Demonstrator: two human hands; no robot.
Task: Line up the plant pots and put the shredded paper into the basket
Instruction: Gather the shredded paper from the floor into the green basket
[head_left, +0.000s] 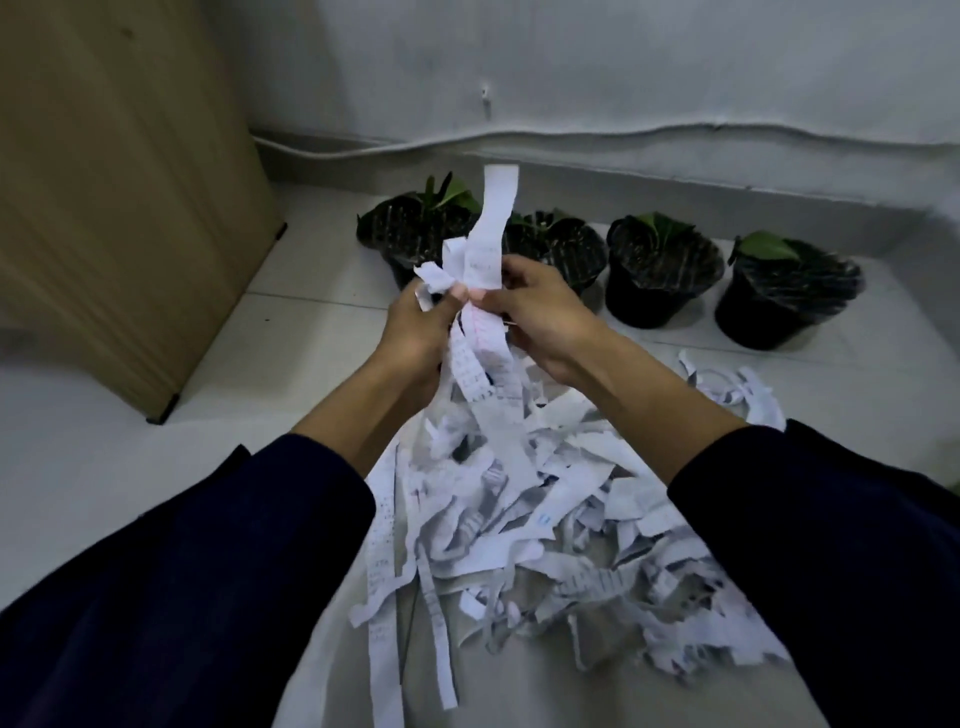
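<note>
Item: shredded paper (524, 499), loose heap of white printed strips, uneven lengths, many curled or torn. Heap lies on a pale cloth-like surface on the near side of the plant pots (665, 275).

Held portion: 1 bundle of strips (485, 260), gripped upright just in front of the pots, its lower ends trailing down into the heap. Left hand (421, 327): fingers curled round the bundle from the left, thumb pressed on it. Right hand (540, 317): thumb and fingers pinching the same bundle from the right. A small separate clump (737, 389) lies on the floor tiles, to the right of the heap and just short of the rightmost pot.

Pots: 4 black, leafy, in a rough row along the wall. Basket: not in view.

Risks, judged:
- Trailing strips may slip free when lifted, as only the upper ends are gripped.
- Long strips may snag on the pots' leaves, being so close.
- The stray clump may be overlooked.
</note>
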